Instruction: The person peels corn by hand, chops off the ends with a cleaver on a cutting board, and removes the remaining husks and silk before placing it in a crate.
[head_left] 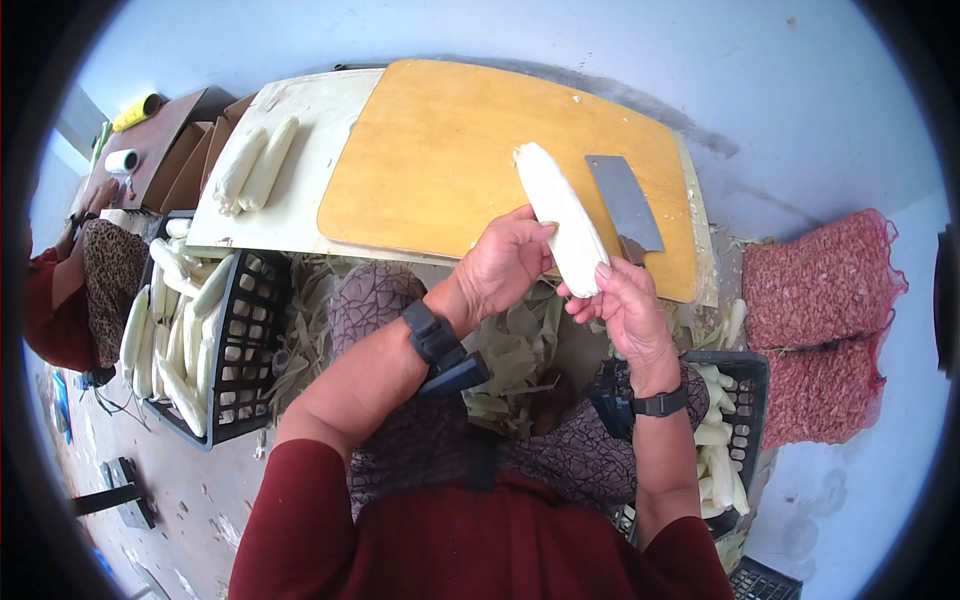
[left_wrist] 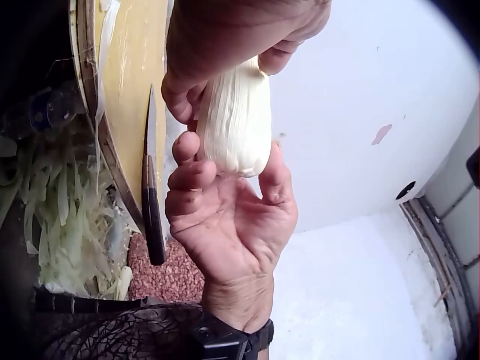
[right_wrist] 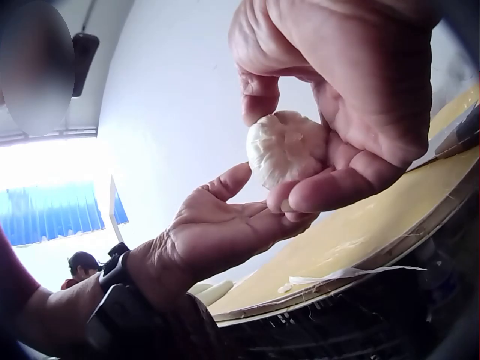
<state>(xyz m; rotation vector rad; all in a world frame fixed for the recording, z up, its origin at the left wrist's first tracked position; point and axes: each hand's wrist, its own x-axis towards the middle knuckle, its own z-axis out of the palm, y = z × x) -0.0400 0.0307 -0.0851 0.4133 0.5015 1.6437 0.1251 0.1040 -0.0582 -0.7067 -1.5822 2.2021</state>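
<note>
A pale, husk-wrapped ear of corn (head_left: pixel 565 220) (left_wrist: pixel 238 120) (right_wrist: pixel 285 148) slants above the yellow board (head_left: pixel 450 150), its narrow tip pointing away from the body. My left hand (head_left: pixel 505 262) (left_wrist: pixel 247 34) (right_wrist: pixel 214 229) holds its left side, thumb against the husk and fingers partly behind it. Around the blunt near end, my right hand (head_left: pixel 628 305) (left_wrist: pixel 232 217) (right_wrist: pixel 360 105) grips with thumb and fingers. To the right of the ear, a cleaver (head_left: pixel 626 203) lies on the board, its dark handle (left_wrist: pixel 153 217) toward the near edge.
Two ears (head_left: pixel 268 165) lie on the pale board at left. Black crates of ears stand at left (head_left: pixel 245 345) and right (head_left: pixel 745 400). Loose husks (head_left: pixel 510 350) fill the space below the board. Red mesh sacks (head_left: pixel 820 280) are at right; another person (head_left: pixel 60 310) sits far left.
</note>
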